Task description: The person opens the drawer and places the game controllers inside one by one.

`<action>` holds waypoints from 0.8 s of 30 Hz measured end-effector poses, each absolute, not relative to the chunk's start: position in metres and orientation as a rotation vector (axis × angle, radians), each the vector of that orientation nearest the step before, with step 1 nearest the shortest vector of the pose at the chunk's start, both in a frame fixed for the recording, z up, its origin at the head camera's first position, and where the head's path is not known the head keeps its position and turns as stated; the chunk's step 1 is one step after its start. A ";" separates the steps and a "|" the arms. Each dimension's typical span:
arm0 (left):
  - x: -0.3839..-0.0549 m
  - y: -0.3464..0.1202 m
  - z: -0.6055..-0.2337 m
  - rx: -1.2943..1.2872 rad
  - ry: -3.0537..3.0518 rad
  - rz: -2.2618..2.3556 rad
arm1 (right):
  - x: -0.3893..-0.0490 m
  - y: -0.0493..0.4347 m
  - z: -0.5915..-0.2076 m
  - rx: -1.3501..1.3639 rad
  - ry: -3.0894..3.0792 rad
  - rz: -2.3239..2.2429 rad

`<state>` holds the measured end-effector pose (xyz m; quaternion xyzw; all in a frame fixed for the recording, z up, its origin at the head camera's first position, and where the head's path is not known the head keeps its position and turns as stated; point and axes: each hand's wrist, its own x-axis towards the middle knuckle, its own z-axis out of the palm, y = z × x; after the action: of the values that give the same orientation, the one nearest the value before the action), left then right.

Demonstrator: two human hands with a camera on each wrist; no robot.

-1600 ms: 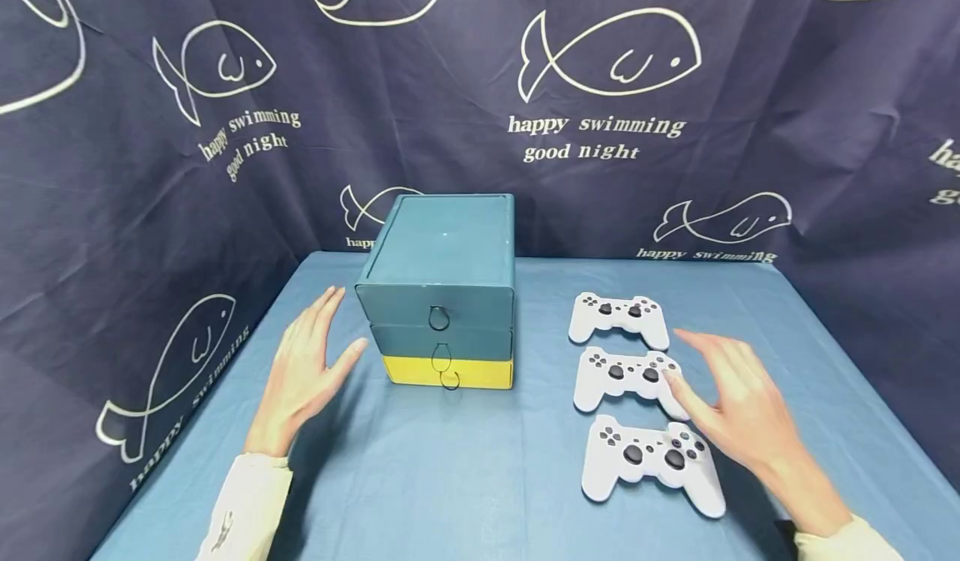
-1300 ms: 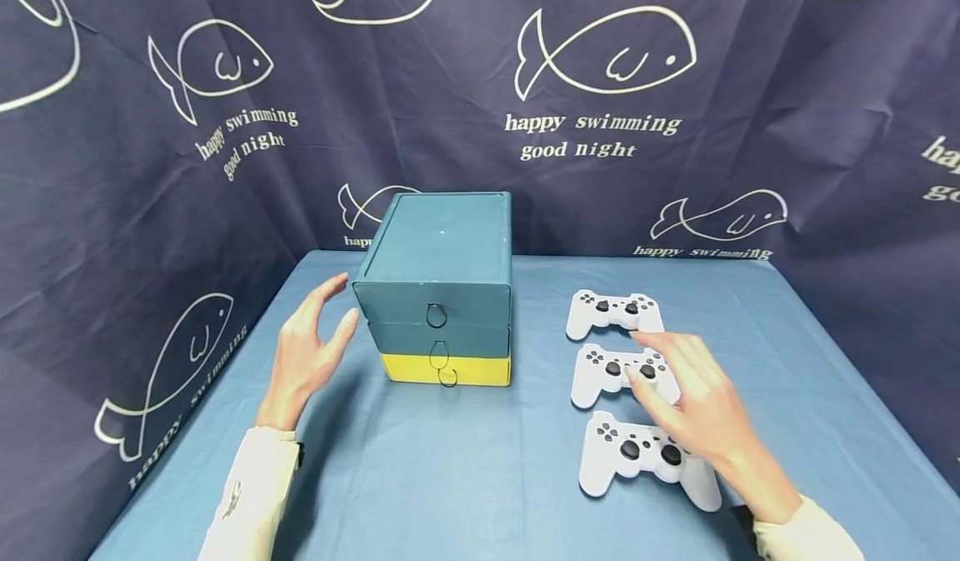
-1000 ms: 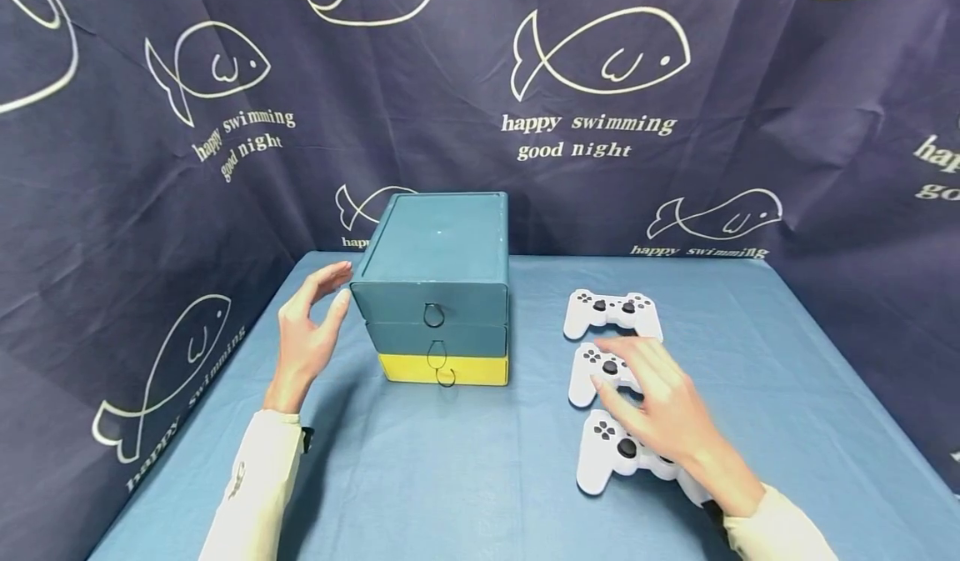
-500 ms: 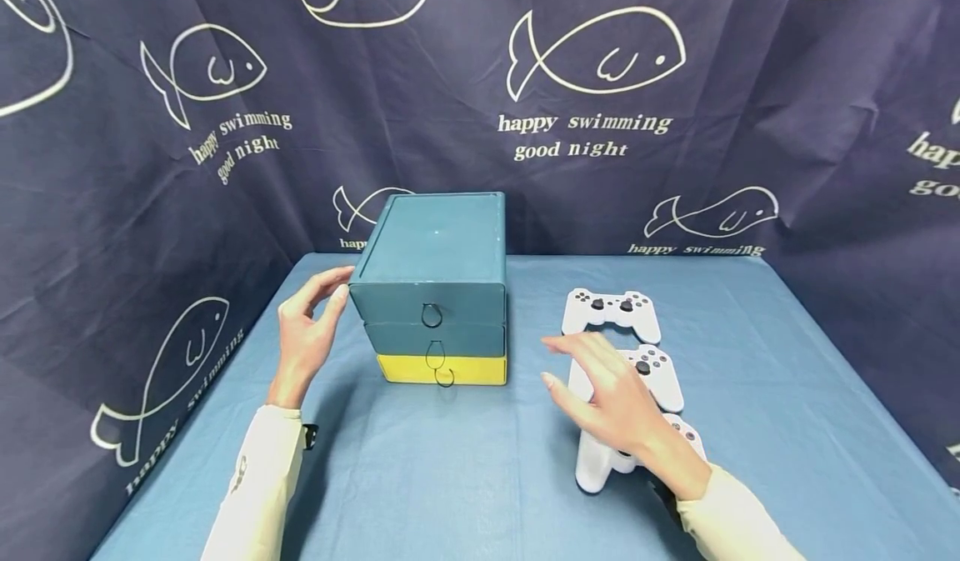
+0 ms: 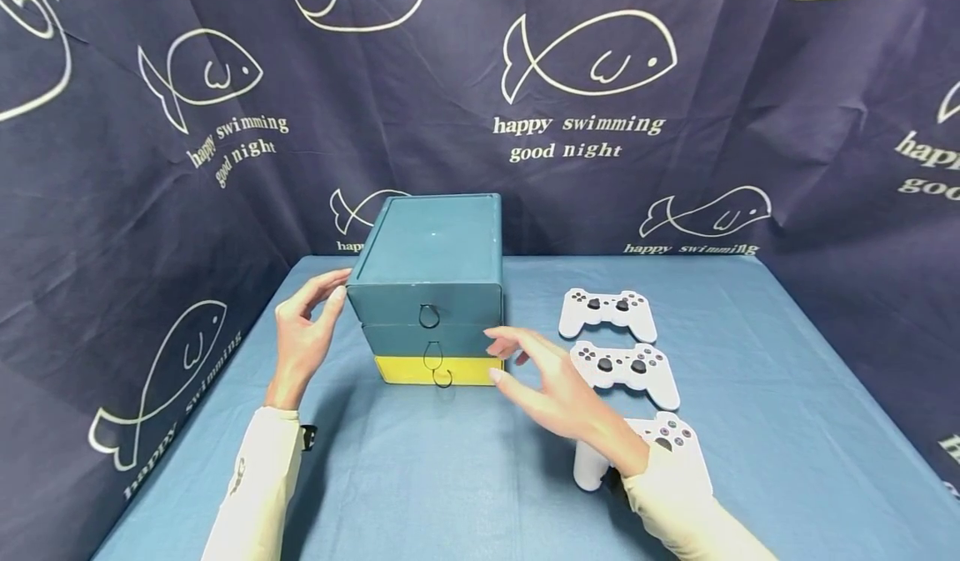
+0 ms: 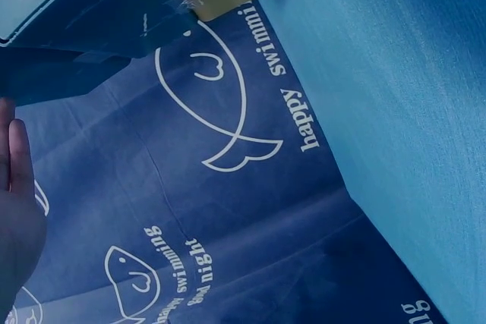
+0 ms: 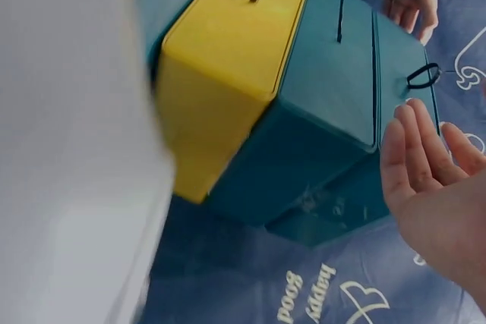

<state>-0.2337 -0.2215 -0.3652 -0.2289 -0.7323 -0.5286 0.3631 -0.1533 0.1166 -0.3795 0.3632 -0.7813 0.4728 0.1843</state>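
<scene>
A stack of three drawers stands at the table's middle back: two blue-green drawers [image 5: 427,240] over a yellow drawer [image 5: 480,369]. Each front has a thin black loop pull [image 5: 429,317]. My left hand [image 5: 303,336] is at the top drawer's left front corner, thumb and fingertips right at its side. In the left wrist view, straight fingers [image 6: 21,161] lie close beside the blue-green side. My right hand [image 5: 555,386], fingers loosely bent and holding nothing, hovers before the stack's right front edge. The right wrist view shows its fingers [image 7: 414,149] near the top drawer's loop.
Right of the stack, three white game controllers form a column: a back one [image 5: 607,315], a middle one [image 5: 626,371] and a front one [image 5: 682,453], which my right forearm partly covers. Dark blue fish-print cloth [image 5: 585,194] hangs behind and left of the blue table [image 5: 435,478].
My right hand has swept left from over the controllers to the drawer stack's right front. My left hand has moved up to the stack's left front corner and stayed there. The controllers stay put.
</scene>
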 end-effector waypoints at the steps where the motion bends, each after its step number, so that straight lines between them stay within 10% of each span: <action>1: -0.234 -0.222 -0.366 -0.591 -1.885 -1.363 | -0.155 0.113 -0.379 1.037 -2.197 1.392; 24: -0.234 -0.220 -0.366 -0.571 -1.877 -1.341 | -0.177 0.061 -0.372 1.061 -2.161 1.787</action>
<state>-0.2335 -0.2198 -0.3660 -0.2230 -0.7326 -0.5236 0.3733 -0.1769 0.0606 -0.3718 0.3528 -0.7190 0.5945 0.0716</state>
